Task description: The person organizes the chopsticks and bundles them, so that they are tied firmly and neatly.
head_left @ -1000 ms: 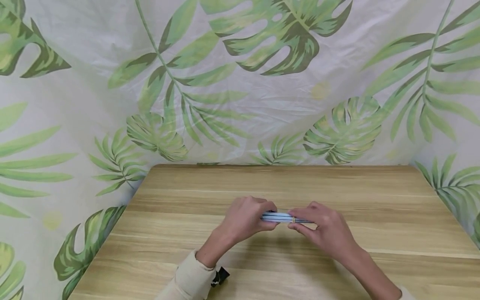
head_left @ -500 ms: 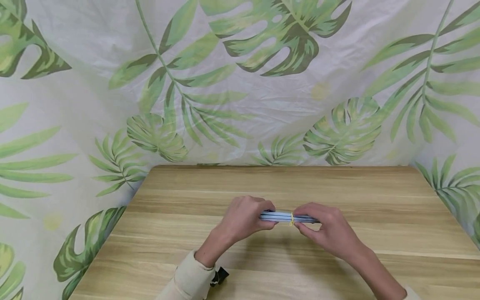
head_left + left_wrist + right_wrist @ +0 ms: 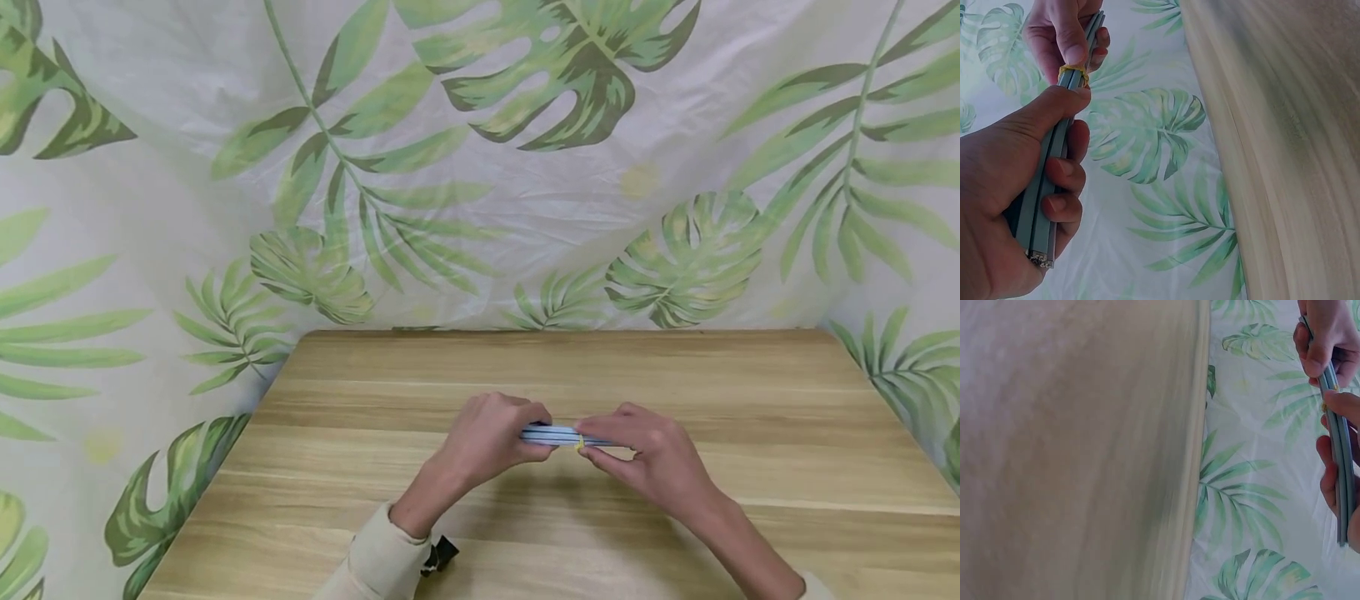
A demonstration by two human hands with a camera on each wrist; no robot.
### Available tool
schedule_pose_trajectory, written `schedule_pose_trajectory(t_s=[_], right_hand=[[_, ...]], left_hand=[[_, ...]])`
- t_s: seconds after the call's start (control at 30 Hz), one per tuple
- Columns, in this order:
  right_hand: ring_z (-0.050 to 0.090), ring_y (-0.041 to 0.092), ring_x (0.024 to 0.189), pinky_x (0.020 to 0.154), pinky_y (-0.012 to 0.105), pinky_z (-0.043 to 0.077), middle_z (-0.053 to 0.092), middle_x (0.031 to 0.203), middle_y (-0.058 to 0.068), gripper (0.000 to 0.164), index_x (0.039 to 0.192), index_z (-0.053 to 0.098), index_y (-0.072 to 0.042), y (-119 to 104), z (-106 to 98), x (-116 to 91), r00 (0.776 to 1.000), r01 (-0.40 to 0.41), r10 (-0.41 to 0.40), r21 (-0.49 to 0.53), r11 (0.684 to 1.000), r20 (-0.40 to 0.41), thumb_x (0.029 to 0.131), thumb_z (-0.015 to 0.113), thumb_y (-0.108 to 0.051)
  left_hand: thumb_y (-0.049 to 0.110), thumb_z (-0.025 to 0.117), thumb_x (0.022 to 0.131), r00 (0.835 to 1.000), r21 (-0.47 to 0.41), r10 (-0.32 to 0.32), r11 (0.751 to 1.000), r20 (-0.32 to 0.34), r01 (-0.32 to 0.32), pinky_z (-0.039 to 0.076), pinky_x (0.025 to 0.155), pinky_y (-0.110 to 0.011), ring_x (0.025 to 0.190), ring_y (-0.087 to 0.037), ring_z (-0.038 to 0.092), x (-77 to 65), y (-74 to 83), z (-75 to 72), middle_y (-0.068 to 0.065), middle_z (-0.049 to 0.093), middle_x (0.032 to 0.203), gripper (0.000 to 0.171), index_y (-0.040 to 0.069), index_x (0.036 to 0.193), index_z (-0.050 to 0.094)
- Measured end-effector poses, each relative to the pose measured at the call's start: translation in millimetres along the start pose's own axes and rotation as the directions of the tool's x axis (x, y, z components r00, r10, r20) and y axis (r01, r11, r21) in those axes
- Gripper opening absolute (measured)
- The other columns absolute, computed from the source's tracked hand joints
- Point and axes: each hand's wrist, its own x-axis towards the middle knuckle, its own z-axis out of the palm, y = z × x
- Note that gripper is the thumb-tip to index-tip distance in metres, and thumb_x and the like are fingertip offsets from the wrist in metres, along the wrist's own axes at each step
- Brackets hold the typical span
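Note:
My left hand (image 3: 483, 437) grips one end of a bundle of slim blue-grey sticks (image 3: 547, 435), its fingers curled around them in the left wrist view. A yellow band (image 3: 580, 443) circles the bundle near its middle. At that band, my right hand (image 3: 660, 458) pinches the bundle between thumb and fingers, covering much of the far half. Small metallic bits show at the near end of the sticks (image 3: 1040, 219) in the left wrist view. Both hands hold the bundle level above the table.
A wooden table (image 3: 337, 467) lies below the hands, reaching back to a leaf-patterned cloth (image 3: 555, 208) that hangs behind and at both sides. A small black object (image 3: 441, 553) shows beside the left cuff.
My right hand slid right along the bundle, uncovering the yellow band, then came back left onto it. The band sits slightly farther left than before. My left hand keeps its place.

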Motion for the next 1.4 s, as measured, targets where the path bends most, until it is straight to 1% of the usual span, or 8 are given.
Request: schedule_pose_trajectory(t_s=[0.1, 0.17, 0.4, 0.47, 0.6, 0.83, 1.17, 1.4], right_hand=[[0.061, 0.006, 0.069, 0.056, 0.008, 0.04, 0.085, 0.098, -0.003, 0.042, 0.108, 0.087, -0.016, -0.8, 2.0, -0.4, 1.0, 0.011, -0.011, -0.045, 0.999, 0.001, 0.069, 0.098, -0.008], [0.058, 0.004, 0.068, 0.055, 0.008, 0.04, 0.084, 0.096, -0.003, 0.042, 0.108, 0.087, -0.017, -1.9, 2.8, -1.3, 1.0, -0.009, 0.009, -0.059, 0.998, 0.005, 0.069, 0.099, -0.01], [0.073, 0.01, 0.084, 0.069, 0.021, 0.057, 0.082, 0.104, -0.002, 0.049, 0.12, 0.082, -0.015, -3.3, -6.9, -0.8, 0.986, -0.115, 0.127, -0.113, 0.987, 0.106, 0.074, 0.099, -0.016], [0.075, 0.011, 0.09, 0.073, 0.025, 0.06, 0.081, 0.107, -0.002, 0.046, 0.118, 0.082, -0.015, -1.7, -12.7, 0.2, 0.979, -0.146, 0.16, -0.115, 0.983, 0.126, 0.075, 0.098, -0.013], [0.074, 0.009, 0.087, 0.072, 0.027, 0.061, 0.08, 0.104, -0.006, 0.037, 0.111, 0.083, -0.018, 2.5, -23.7, 1.1, 0.968, -0.191, 0.209, -0.13, 0.973, 0.141, 0.078, 0.096, -0.008], [0.07, 0.002, 0.08, 0.064, 0.024, 0.057, 0.079, 0.098, -0.01, 0.03, 0.105, 0.084, -0.02, 9.4, -33.5, -0.7, 0.969, -0.183, 0.198, -0.103, 0.978, 0.148, 0.08, 0.095, -0.008], [0.067, 0.003, 0.077, 0.061, 0.024, 0.053, 0.079, 0.098, -0.012, 0.029, 0.102, 0.083, -0.023, 13.2, -37.6, -1.5, 0.97, -0.193, 0.2, -0.061, 0.979, 0.14, 0.08, 0.094, -0.007], [0.065, -0.002, 0.079, 0.061, 0.02, 0.05, 0.078, 0.095, -0.013, 0.027, 0.1, 0.083, -0.023, 16.0, -39.6, -2.1, 0.964, -0.212, 0.218, -0.056, 0.976, 0.153, 0.08, 0.094, -0.007]], left_hand=[[0.027, 0.089, 0.089, 1.0, -0.015, -0.006, 1.0, 0.017, 0.006, 0.045, 0.058, -0.013, 0.063, 0.0, 0.062, -0.8, 2.0, -0.4, 0.01, 0.079, 0.084, 0.014, 0.018, 0.094, 0.08], [0.027, 0.09, 0.088, 1.0, -0.015, -0.009, 1.0, 0.02, 0.009, 0.046, 0.058, -0.014, 0.063, -0.001, 0.063, -1.4, 2.5, -0.3, 0.009, 0.079, 0.084, 0.015, 0.017, 0.094, 0.08], [0.028, 0.09, 0.089, 1.0, 0.01, -0.009, 1.0, 0.001, 0.009, 0.05, 0.06, -0.017, 0.066, -0.002, 0.066, -0.7, -2.8, -0.4, 0.009, 0.08, 0.087, 0.015, 0.018, 0.097, 0.081], [0.028, 0.09, 0.089, 1.0, 0.005, -0.017, 1.0, -0.007, 0.017, 0.05, 0.06, -0.018, 0.066, -0.002, 0.066, -0.5, -5.0, -1.0, 0.009, 0.08, 0.086, 0.015, 0.018, 0.097, 0.081], [0.029, 0.09, 0.088, 0.999, -0.011, -0.041, 0.999, -0.016, 0.041, 0.05, 0.06, -0.019, 0.066, -0.001, 0.065, -1.4, -9.3, -2.3, 0.01, 0.079, 0.085, 0.016, 0.019, 0.097, 0.081], [0.031, 0.09, 0.088, 0.998, -0.041, -0.069, 0.997, -0.007, 0.069, 0.049, 0.061, -0.02, 0.068, -0.001, 0.064, -3.4, -13.7, -4.6, 0.01, 0.079, 0.087, 0.018, 0.019, 0.098, 0.081], [0.032, 0.091, 0.087, 0.997, -0.06, -0.079, 0.995, -0.006, 0.078, 0.05, 0.063, -0.02, 0.069, -0.001, 0.065, -6.0, -17.2, -9.0, 0.009, 0.079, 0.088, 0.02, 0.019, 0.098, 0.081], [0.025, 0.091, 0.088, 0.995, -0.119, -0.066, 0.99, 0.074, 0.074, 0.051, 0.067, -0.019, 0.072, -0.001, 0.064, -5.6, -20.3, -11.4, 0.006, 0.081, 0.094, 0.022, 0.016, 0.105, 0.081]])
